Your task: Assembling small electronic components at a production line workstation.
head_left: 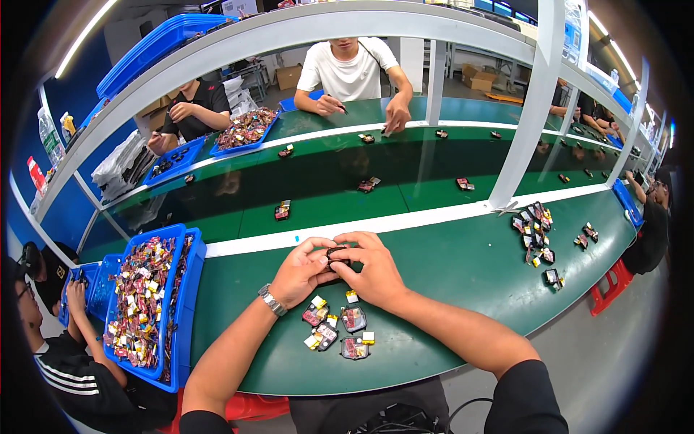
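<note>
Over the near side of the green table, my left hand [295,276] and my right hand [376,269] meet around a small black casing [337,254]. Fingers and thumbs of both hands are closed on it and cover most of it. Just below my hands, several similar small units lie on the table, such as one casing [354,319] with a clear-looking middle and a yellow-and-white tab. Beside it is another casing [316,312] with dark red parts inside.
Blue trays [189,304] heaped with small red, white and yellow parts stand at left. A pile of units [531,230] lies at right. Beyond a white rail [390,226], units dot a dark green belt [325,173]. Co-workers sit opposite and at both sides; a metal post [531,108] rises ahead.
</note>
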A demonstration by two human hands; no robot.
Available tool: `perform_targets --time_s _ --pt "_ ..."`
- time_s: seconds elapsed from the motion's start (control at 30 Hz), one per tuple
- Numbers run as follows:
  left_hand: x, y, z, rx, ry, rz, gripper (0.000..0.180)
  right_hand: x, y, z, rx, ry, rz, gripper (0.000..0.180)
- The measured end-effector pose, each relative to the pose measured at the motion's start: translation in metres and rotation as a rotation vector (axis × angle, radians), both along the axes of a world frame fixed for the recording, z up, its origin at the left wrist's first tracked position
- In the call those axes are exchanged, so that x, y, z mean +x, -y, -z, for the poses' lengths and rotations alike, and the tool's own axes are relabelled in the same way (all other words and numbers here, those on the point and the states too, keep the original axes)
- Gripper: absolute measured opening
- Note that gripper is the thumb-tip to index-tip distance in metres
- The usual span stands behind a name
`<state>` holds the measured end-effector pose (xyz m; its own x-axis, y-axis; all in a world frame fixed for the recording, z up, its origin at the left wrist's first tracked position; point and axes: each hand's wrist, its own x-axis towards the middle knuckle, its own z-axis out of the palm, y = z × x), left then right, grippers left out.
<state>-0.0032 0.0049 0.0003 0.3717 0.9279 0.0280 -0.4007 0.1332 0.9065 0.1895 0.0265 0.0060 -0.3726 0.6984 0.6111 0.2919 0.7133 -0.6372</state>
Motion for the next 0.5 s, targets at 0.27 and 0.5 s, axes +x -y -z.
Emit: perform_targets --time_s 0.27,0.5 --pt "0.004 0.0 0.009 0.037 0.038 -0.067 0.025 -0.002 -0.006 0.0 -0.024 -0.029 -0.062 0.014" --pt "0.004 -0.001 0.008 0.075 0.098 -0.06 0.023 0.001 -0.005 -0.006 0.076 -0.011 -0.04 0.015"
